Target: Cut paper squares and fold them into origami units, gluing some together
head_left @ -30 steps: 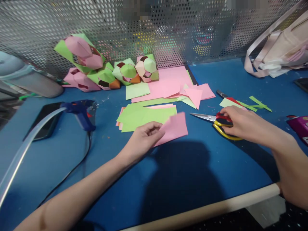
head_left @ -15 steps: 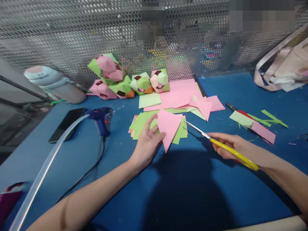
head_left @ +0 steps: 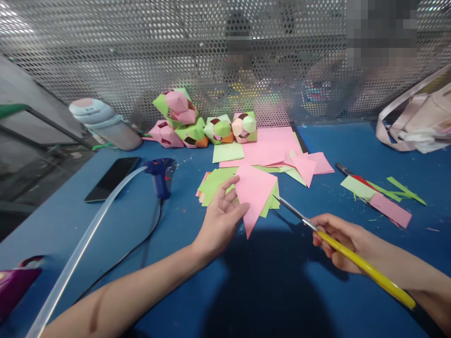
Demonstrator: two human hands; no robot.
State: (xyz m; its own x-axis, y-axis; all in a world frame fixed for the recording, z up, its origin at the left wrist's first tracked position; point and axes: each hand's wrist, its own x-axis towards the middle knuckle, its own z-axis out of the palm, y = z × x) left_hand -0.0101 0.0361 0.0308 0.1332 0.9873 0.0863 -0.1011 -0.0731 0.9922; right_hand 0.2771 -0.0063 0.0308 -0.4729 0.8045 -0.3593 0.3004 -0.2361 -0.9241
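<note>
Between the thumb and fingers of my left hand (head_left: 223, 213) is a pink paper piece (head_left: 254, 192), its narrow point turned down toward me. My right hand (head_left: 347, 239) grips a pair of scissors (head_left: 292, 208) with a long yellow handle. The thin silver blades reach left, their tips close to the right edge of the pink piece. Behind that piece lies a stack of green paper pieces (head_left: 216, 183), with pink and orange edges showing at its left. Part of the stack is hidden by my left hand and the pink paper.
Several folded paper shapes (head_left: 190, 131) stand against the perforated metal panel (head_left: 141, 56). A blue glue gun (head_left: 160, 176) with a clear glue stick, a phone (head_left: 112, 178) and a bottle (head_left: 112, 126) are left. Paper strips (head_left: 391, 209) and a bag (head_left: 419, 117) lie right.
The view has shifted, so the table's contents sit slightly lower and farther right. My left hand still holds the pink paper. The scissors have tilted, their handle end dropping toward the lower right.
</note>
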